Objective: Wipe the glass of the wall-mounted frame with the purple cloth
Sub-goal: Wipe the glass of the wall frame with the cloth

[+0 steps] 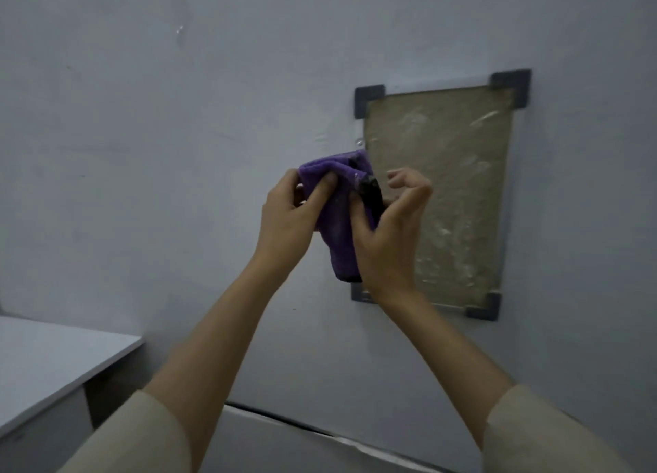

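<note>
A wall-mounted frame hangs on the pale wall at the right, with dark corner brackets and a smeared, brownish glass pane. The purple cloth is bunched up in front of the frame's left edge, with a dark patch along its right fold. My left hand pinches the cloth's upper left part. My right hand grips the cloth's right side with the thumb, while its other fingers curl loosely in front of the glass. The frame's lower left corner is partly hidden behind my right wrist.
A white tabletop juts in at the lower left, below the hands. A white ledge or panel edge runs along the wall's base. The wall left of the frame is bare, with a few small marks.
</note>
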